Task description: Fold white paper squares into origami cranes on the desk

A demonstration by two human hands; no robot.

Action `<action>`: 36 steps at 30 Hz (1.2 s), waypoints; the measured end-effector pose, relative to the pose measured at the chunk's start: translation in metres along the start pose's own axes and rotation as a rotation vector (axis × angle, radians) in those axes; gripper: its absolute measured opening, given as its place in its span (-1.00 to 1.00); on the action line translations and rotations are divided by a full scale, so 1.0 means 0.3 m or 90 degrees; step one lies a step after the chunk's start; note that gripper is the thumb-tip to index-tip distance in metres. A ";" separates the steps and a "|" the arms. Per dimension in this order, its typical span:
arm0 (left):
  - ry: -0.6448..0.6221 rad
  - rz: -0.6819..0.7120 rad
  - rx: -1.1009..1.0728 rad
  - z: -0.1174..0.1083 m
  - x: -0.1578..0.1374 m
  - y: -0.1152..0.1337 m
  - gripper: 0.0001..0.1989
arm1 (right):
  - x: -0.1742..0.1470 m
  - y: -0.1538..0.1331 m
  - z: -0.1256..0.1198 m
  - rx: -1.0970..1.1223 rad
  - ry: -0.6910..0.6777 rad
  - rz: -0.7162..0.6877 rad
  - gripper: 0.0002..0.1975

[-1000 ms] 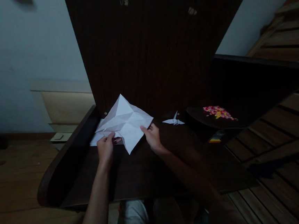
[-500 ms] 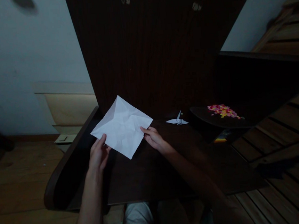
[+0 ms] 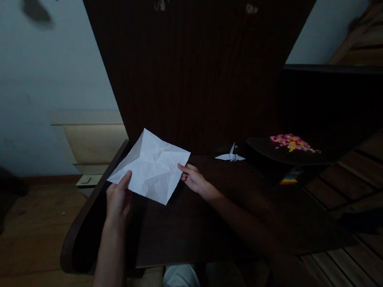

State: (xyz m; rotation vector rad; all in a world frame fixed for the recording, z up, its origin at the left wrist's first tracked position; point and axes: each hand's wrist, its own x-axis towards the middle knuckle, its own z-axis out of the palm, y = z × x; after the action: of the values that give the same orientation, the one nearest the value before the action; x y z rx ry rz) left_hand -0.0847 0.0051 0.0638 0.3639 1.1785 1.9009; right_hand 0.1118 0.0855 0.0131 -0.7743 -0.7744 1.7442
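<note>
A square sheet of white paper (image 3: 153, 164), marked with crease lines, is held up over the dark desk by both hands. My left hand (image 3: 119, 196) pinches its left lower edge, thumb on top and fingers underneath. On the opposite side, my right hand (image 3: 192, 178) grips the right lower edge between thumb and fingers. The paper's surface bends slightly along its creases, with one corner pointing towards me. To the right of my right hand, a folded white paper crane (image 3: 231, 154) rests on the desk near the back panel.
The dark wooden desk (image 3: 186, 233) has a raised side panel (image 3: 84, 224) on the left and a tall back panel (image 3: 192, 72). At the right, a small shelf (image 3: 266, 150) bears a pile of pink and yellow pieces (image 3: 292, 142). Slatted wood lies beyond it.
The paper has shifted slightly left and tilted, its creases bending more. Both hands moved a little left with it, still holding its edges. The view has shifted slightly.
</note>
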 end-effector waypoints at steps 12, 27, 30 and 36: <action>0.187 0.583 0.381 0.035 -0.063 0.069 -0.78 | 0.033 0.009 0.011 -0.028 0.025 0.064 -0.61; -0.520 0.549 1.200 0.029 0.023 -0.239 -0.61 | 0.074 0.022 -0.106 -0.250 -0.003 0.158 -0.70; -0.536 0.560 1.192 0.014 0.032 -0.246 -0.45 | 0.108 0.053 -0.089 -0.327 0.053 0.146 -0.64; -0.442 0.589 1.023 0.045 0.133 -0.268 -0.52 | 0.161 0.091 -0.039 -0.355 0.089 0.049 -0.61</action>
State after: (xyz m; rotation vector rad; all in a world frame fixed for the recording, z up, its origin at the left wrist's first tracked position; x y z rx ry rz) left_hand -0.0593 0.0601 -0.0038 2.4717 1.8929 0.7033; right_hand 0.0939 0.1261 -0.0223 -1.2984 -1.1655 1.5288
